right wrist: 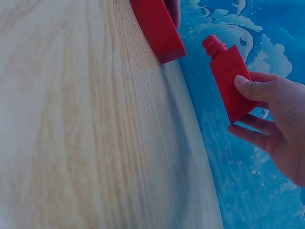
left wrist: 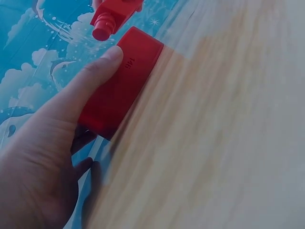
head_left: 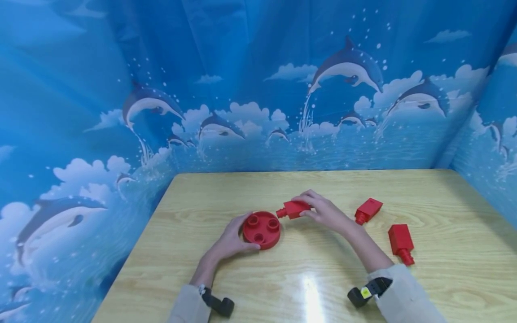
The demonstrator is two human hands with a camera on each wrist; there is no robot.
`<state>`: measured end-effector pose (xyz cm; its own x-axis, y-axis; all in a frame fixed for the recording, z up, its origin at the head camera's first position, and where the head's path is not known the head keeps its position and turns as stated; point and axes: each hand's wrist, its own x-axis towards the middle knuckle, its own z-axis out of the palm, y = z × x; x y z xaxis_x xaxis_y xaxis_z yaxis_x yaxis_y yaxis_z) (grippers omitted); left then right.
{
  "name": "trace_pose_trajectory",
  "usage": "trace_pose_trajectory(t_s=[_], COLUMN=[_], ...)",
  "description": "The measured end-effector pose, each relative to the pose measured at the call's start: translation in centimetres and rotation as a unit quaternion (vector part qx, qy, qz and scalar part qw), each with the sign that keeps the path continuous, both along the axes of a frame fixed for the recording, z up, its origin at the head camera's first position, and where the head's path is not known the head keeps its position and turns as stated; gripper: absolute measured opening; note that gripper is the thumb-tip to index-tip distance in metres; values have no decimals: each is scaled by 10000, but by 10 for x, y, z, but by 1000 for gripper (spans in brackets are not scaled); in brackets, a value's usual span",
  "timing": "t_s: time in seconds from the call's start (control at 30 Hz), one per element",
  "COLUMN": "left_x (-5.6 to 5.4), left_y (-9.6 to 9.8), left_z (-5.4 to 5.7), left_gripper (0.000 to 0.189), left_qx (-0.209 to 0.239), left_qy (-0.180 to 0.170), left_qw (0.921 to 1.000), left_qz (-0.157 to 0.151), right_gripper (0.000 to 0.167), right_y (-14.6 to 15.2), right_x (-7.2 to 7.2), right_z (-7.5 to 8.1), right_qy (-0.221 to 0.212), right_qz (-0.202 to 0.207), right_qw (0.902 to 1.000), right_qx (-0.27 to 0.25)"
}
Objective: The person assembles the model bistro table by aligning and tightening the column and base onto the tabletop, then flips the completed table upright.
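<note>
My left hand (head_left: 233,238) grips a round red base (head_left: 262,227) on the table, thumb on the near side and fingers around the far left. Three ring-shaped sockets stand up inside its rim. The left wrist view shows the base's side (left wrist: 128,78) with the thumb pressed on it and a raised marking. To the right of the base, my right hand (head_left: 322,211) pinches a red block-shaped leg (head_left: 295,209) between thumb and fingers. The leg's ridged, screw-like end (right wrist: 214,46) points left toward the base, held above the table and apart from it.
Two more red legs lie at the right of the wooden table (head_left: 242,287): one farther back (head_left: 369,207), one nearer (head_left: 400,238). A blue dolphin-print curtain (head_left: 250,89) rises behind the table and along both sides.
</note>
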<state>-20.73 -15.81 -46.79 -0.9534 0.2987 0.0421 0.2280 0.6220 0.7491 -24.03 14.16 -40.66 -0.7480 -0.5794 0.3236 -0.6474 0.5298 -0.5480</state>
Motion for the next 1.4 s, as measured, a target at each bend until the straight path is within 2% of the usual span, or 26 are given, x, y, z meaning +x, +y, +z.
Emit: trace_pose_trajectory(t_s=[0.27,0.5,0.67,0.77,1.0,1.17,1.27,1.4], left_x=[-1,-1,-2,-3,-2,-2,-2,-2], left_y=[5,8,10,11,11,11,11,12], left_z=[1,2,1,0,1,1,1,2], left_gripper=[103,104,103,103,104,103,102,102], left_qx=[45,71,78,101,144,134,109,96], left_qy=[-4,-54,-33,-13,6,-41,-60,-70], left_qw=[10000,9999,9999,9998,9997,9997,9997,9997], left_qz=[51,80,137,183,202,216,213,222], right_gripper=[41,42,40,40,39,36,35,32], right_y=[-7,-11,-13,-15,-26,-37,-42,-44], right_x=[1,2,-2,-3,-3,0,1,3], right_z=[1,5,7,10,23,34,38,38], right_qy=[83,187,385,669,1361,1574,1330,668], right_qz=[13,23,31,110,391,548,486,169], right_qw=[9990,9980,9953,9907,9733,9613,9665,9827], right_qx=[433,607,891,1177,1807,2194,2140,1721])
